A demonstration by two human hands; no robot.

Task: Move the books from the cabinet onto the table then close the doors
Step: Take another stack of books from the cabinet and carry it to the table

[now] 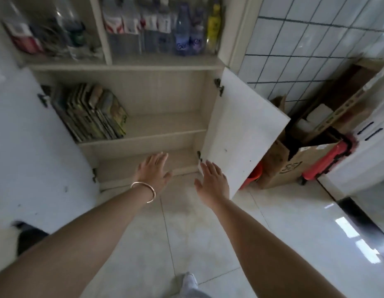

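- We reach both bare arms toward the open cream wooden cabinet (143,134); our left hand (153,171) and right hand (211,181) are spread flat, holding nothing.
- The row of thin glossy books (90,112) leans at the left of the middle shelf, not yet moved.
- The 2 smooth white doors (240,130) stand wide open, giving us access.
- No table is in view.

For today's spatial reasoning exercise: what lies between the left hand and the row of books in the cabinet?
In the head view, only the bare front edge of the shelf and open air separate the left hand from the books; nothing blocks the reach.
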